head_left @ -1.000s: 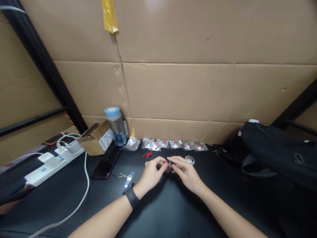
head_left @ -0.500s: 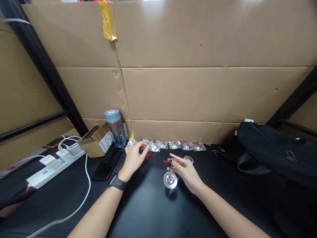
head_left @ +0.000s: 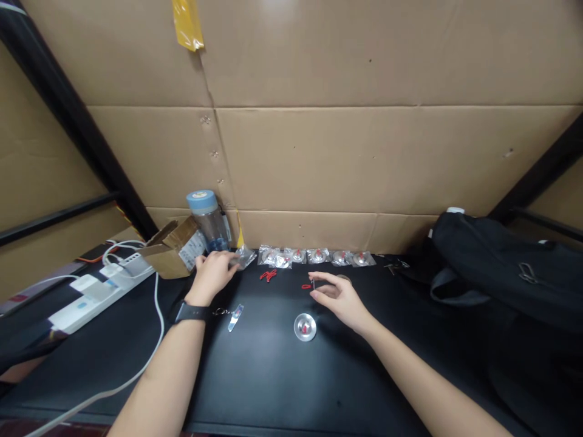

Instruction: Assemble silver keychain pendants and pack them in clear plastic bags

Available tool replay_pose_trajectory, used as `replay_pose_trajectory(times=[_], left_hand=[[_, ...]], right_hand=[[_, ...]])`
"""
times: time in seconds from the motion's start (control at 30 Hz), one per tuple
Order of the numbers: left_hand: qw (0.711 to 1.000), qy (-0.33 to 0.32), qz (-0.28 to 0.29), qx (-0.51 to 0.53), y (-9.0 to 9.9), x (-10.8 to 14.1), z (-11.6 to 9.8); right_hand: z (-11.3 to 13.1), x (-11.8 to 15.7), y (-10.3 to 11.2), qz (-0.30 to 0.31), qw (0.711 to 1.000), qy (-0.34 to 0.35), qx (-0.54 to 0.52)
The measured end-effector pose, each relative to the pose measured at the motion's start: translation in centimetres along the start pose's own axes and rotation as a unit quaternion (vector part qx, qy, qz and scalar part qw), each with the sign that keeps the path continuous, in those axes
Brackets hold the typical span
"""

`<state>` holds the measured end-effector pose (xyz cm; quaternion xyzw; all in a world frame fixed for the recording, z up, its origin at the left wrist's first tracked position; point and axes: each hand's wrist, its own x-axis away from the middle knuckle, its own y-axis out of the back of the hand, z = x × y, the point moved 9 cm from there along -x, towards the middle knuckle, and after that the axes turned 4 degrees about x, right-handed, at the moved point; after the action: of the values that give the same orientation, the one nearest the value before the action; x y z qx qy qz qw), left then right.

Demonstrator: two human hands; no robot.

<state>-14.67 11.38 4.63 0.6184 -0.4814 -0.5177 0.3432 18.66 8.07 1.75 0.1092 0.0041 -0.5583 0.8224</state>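
My left hand [head_left: 213,277], with a dark watch on the wrist, is at the back left with its fingers curled at the edge of a crumpled clear plastic bag [head_left: 246,257]. Between thumb and index finger, my right hand [head_left: 339,298] pinches a small thin pin-like piece [head_left: 313,283]; its exact kind is too small to make out. Close beside those fingertips is a red loop [head_left: 306,286]. A shiny metal disc [head_left: 305,327] with a red centre lies below them on the black table. Red cords [head_left: 268,276] lie between the hands.
Several bagged discs [head_left: 317,255] line the cardboard wall. A metal clip with a shiny tag [head_left: 235,317] lies beside my left wrist. An open carton [head_left: 170,252], a blue-lidded bottle [head_left: 204,218] and a white power strip [head_left: 98,303] stand left; a black bag [head_left: 492,261] lies right.
My left hand has moved left and away from the red cords, uncovering the clip and tag. My right hand stays near its place, still pinching. The view has tipped slightly downward.
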Motion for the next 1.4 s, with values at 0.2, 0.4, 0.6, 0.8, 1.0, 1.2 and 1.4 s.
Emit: replay_pose_trajectory(times=[0.2, 0.4, 0.6, 0.8, 1.0, 1.2, 1.4], left_hand=[[0.995, -0.054, 0.033, 0.073, 0.7, -0.1, 2.5], [0.991, -0.085, 0.031, 0.095, 0.8, -0.4, 3.2], [0.996, -0.062, -0.039, 0.042, 1.5, -0.4, 3.1], [0.998, -0.048, -0.031, 0.037, 1.0, -0.3, 3.1], [0.997, -0.037, -0.057, 0.037, 2.1, -0.3, 2.5], [0.977, -0.056, -0.193, 0.067, 6.5, 1.1, -0.9], [0.962, -0.190, -0.164, 0.109, 4.7, 3.5, -11.3]], right_hand=[[0.2, 0.2, -0.2, 0.028, 1.000, -0.003, -0.005], [0.2, 0.3, -0.1, 0.039, 0.999, -0.012, -0.011], [0.2, 0.1, 0.3, 0.034, 0.999, -0.001, -0.011], [0.6, 0.1, 0.5, 0.031, 1.000, 0.004, -0.001], [0.8, 0.1, 0.7, 0.026, 1.000, 0.010, -0.002], [1.2, 0.0, 1.3, 0.016, 1.000, 0.015, 0.008], [2.0, -0.3, 2.8, -0.022, 0.999, 0.034, 0.026]])
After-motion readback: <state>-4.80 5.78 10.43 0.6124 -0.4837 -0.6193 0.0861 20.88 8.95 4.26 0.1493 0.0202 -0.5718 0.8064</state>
